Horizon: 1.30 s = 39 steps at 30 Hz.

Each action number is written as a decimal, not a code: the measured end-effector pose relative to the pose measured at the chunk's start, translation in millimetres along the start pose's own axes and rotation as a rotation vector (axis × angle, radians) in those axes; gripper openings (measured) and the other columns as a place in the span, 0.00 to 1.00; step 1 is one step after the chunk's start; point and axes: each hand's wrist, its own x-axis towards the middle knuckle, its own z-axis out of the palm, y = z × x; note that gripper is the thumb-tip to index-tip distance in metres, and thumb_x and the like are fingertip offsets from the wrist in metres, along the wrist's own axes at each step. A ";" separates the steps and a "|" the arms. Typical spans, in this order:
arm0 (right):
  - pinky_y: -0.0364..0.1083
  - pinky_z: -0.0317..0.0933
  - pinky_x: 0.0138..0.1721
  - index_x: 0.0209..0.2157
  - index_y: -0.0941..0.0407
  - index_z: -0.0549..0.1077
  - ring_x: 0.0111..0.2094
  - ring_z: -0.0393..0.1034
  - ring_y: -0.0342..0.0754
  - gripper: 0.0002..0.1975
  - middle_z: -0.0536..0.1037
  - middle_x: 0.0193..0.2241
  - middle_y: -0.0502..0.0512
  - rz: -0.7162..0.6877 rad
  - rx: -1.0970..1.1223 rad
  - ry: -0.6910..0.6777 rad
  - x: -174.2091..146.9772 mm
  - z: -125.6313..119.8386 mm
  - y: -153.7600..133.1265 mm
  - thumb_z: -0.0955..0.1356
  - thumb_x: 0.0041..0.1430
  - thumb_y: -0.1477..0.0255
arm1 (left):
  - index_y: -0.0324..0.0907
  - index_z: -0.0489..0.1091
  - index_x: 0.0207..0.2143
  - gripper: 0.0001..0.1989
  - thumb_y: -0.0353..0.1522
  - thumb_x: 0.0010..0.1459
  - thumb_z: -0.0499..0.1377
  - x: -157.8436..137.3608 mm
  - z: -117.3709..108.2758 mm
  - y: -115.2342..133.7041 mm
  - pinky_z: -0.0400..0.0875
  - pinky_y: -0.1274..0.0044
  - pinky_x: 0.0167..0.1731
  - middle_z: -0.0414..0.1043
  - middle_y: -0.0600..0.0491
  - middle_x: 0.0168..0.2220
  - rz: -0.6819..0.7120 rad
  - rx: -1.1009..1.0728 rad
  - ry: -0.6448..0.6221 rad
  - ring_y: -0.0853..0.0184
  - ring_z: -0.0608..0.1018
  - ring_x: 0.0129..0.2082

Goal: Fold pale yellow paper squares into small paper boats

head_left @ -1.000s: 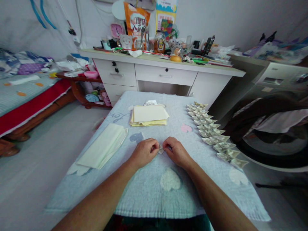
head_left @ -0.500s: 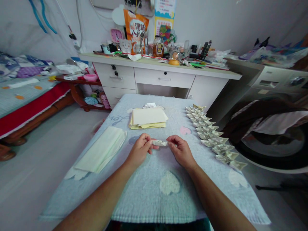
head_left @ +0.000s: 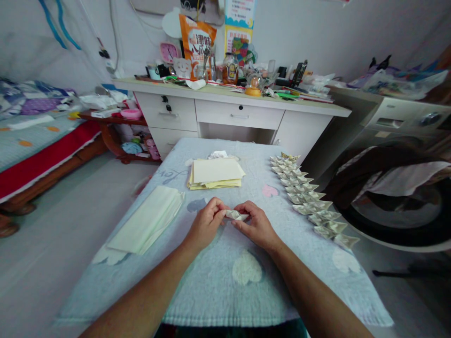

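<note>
A small folded paper boat (head_left: 236, 215) is between my hands, above the cloth-covered table. My left hand (head_left: 207, 220) pinches its left end between thumb and fingers. Around the right end curl the thumb and fingers of my right hand (head_left: 256, 225); part of the boat is hidden there. Several finished paper boats (head_left: 310, 207) stand in rows along the table's right side. Beyond my hands lies a stack of cream and yellow paper sheets (head_left: 216, 171). To the left is a pile of pale green paper (head_left: 146, 220).
A blue cloth with heart patterns (head_left: 197, 281) covers the table. Crumpled white paper (head_left: 218, 154) sits behind the stack. A cluttered white desk (head_left: 241, 112) stands beyond, a washing machine (head_left: 398, 122) to the right, and a bed (head_left: 45, 141) to the left.
The folded paper has turned and now shows an opened boat shape with a raised middle. My right hand has moved slightly left and closer to my left hand.
</note>
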 end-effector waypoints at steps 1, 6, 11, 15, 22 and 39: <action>0.43 0.57 0.36 0.38 0.56 0.72 0.35 0.65 0.46 0.11 0.71 0.33 0.52 0.017 0.021 0.007 0.3 0.5 0.6 0.71 0.52 0.68 | 0.42 0.61 0.33 0.05 0.33 0.61 0.53 -0.4 0.2 0.3 0.66 0.80 0.30 0.71 0.55 0.34 0.007 0.019 0.003 0.72 0.72 0.29; 0.42 0.55 0.31 0.35 0.56 0.70 0.29 0.62 0.43 0.10 0.70 0.28 0.49 0.142 0.315 0.017 1.6 1.3 2.2 0.70 0.54 0.66 | 0.42 0.62 0.33 0.05 0.33 0.61 0.53 -1.3 1.1 1.4 0.66 0.80 0.30 0.71 0.55 0.35 0.024 -0.038 -0.010 0.71 0.71 0.31; 0.40 0.52 0.28 0.30 0.57 0.69 0.25 0.59 0.40 0.12 0.68 0.24 0.47 0.197 0.418 0.020 1.0 -0.3 1.5 0.72 0.52 0.63 | 0.42 0.61 0.35 0.06 0.34 0.59 0.56 -2.8 1.1 2.0 0.67 0.79 0.34 0.72 0.54 0.36 0.005 -0.143 -0.050 0.71 0.74 0.33; 0.41 0.55 0.30 0.27 0.57 0.69 0.27 0.61 0.41 0.12 0.69 0.24 0.47 0.137 0.367 0.026 0.6 -1.6 -2.0 0.72 0.52 0.64 | 0.41 0.65 0.42 0.15 0.34 0.52 0.63 -1.3 2.4 -2.1 0.68 0.77 0.37 0.74 0.52 0.36 -0.030 -0.079 -0.062 0.67 0.76 0.35; 0.42 0.59 0.33 0.35 0.56 0.69 0.30 0.64 0.43 0.14 0.70 0.28 0.48 0.101 0.352 -0.045 1.5 -2.6 -9.0 0.72 0.51 0.63 | 0.40 0.75 0.32 0.09 0.36 0.55 0.60 0.4 2.1 -6.2 0.67 0.78 0.32 0.77 0.52 0.29 -0.013 0.027 -0.065 0.67 0.75 0.29; 0.42 0.57 0.34 0.30 0.57 0.73 0.31 0.65 0.44 0.09 0.71 0.28 0.50 -0.001 0.120 -0.066 0.3 -4.7 -10.0 0.68 0.59 0.65 | 0.39 0.74 0.29 0.07 0.34 0.53 0.61 0.3 3.0 4.8 0.67 0.80 0.30 0.75 0.54 0.29 -0.002 0.094 -0.042 0.68 0.74 0.29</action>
